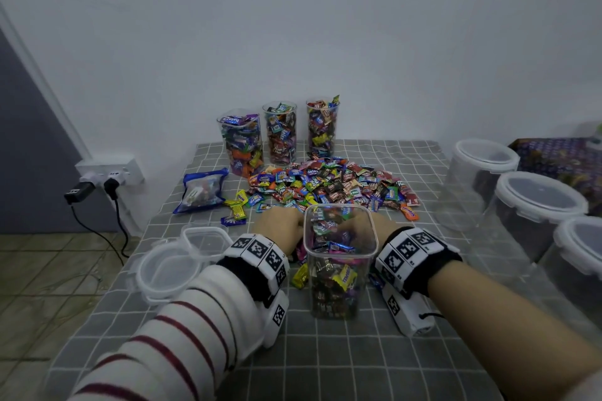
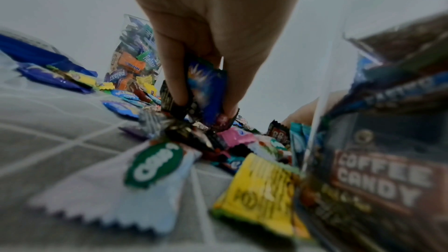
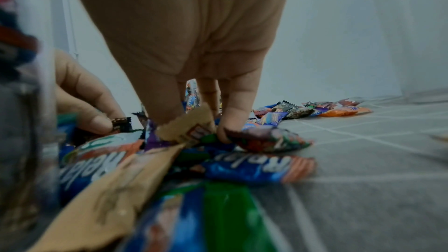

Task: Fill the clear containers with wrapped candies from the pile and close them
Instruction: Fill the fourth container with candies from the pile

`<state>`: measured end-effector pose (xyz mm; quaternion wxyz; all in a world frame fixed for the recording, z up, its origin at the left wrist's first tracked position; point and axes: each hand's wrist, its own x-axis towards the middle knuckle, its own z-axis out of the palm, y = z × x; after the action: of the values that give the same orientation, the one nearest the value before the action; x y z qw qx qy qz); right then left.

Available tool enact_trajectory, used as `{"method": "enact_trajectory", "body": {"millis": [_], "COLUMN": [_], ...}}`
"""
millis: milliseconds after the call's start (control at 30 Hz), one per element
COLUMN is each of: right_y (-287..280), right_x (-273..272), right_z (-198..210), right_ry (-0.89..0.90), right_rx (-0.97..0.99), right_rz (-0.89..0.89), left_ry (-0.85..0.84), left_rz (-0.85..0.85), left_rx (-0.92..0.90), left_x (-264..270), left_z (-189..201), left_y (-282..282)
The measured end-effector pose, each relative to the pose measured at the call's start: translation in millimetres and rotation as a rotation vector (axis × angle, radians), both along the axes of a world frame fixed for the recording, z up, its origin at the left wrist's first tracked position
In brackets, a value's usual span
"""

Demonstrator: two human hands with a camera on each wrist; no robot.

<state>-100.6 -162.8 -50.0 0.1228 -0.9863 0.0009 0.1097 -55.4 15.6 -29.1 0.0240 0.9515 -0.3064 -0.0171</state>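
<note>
A square clear container (image 1: 340, 273), partly filled with wrapped candies, stands open at the table's middle. The candy pile (image 1: 332, 185) lies just behind it. My left hand (image 1: 281, 225) is down at the pile's near edge, left of the container; in the left wrist view it (image 2: 203, 106) pinches a blue-wrapped candy (image 2: 208, 87) with other wrappers. My right hand (image 1: 361, 226) shows through the container's far right; in the right wrist view it (image 3: 194, 122) pinches a tan wrapper (image 3: 189, 127) and a dark candy (image 3: 266, 139).
Three tall clear cups (image 1: 280, 137) full of candies stand at the back. A round lid (image 1: 166, 270) and a square lid (image 1: 205, 239) lie at the left, with a blue zip bag (image 1: 200, 190) beyond. Three big lidded clear tubs (image 1: 537, 205) line the right edge.
</note>
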Motion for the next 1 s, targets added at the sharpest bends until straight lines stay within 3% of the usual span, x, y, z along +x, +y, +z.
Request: {"method": "enact_trajectory", "body": {"millis": [267, 400, 633, 867, 1000], "right_y": [3, -2, -20, -26, -22], "right_x": [-13, -22, -32, -45, -56], "right_z": [9, 16, 27, 57, 80], "right_ry": [-0.046, -0.131, -0.221, -0.359, -0.446], "right_rx": [-0.095, 0.000, 0.387, 0.596, 0.615], "right_rz": [-0.014, -0.126, -0.301, -0.312, -0.263], "left_ry": [0.011, 0.029, 0.041, 0.053, 0.047], "left_rz": [0.027, 0.084, 0.131, 0.147, 0.132], "left_rx": [-0.161, -0.302, -0.570, -0.790, -0.854], "left_x": [-6, -11, -14, -26, -37], "left_z": [4, 7, 29, 53, 63], "left_y": [7, 11, 25, 34, 34]}}
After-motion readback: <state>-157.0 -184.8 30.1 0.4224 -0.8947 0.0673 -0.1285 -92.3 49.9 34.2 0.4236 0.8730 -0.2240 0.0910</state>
